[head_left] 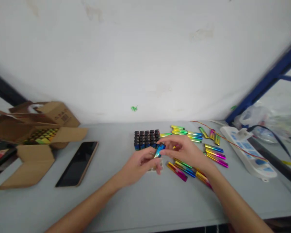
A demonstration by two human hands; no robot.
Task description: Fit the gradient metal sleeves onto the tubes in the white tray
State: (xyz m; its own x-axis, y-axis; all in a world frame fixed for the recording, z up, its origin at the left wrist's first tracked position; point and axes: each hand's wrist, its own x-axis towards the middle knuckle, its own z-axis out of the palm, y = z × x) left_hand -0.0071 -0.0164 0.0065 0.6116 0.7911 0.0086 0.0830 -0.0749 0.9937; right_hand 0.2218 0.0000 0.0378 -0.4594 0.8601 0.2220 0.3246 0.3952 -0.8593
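You have the blue tube point(160, 151) up between both hands, tilted, a little right of the tabletop's point(135, 210) middle and about midway between its far and near edges. Your left hand point(138, 165) is curled narrow around the lower end; your right hand point(184, 149) has thumb and fingers closed on the dark upper end. The exact contact of your left fingertips is partly hidden.

Judging by its slim form and mirror-like finish, expect the tube to be light, fairly stiff and rather slick, so it may roll or twist in a loose pinch. Steady the body low with your left fingers and keep the finer pinch at the top; a firm, even grip should do, though squeezing hard could mark the shiny skin. Whether the wall is thin or solid, you cannot tell from here.

Just beyond your hands, toward the far edge, stands the block of upright dark-topped pieces point(146, 138); keep your knuckles off their tops. The loose tubes point(177, 171) lie flat toward the tabletop's right edge and look prone to roll: take each around mid-length.
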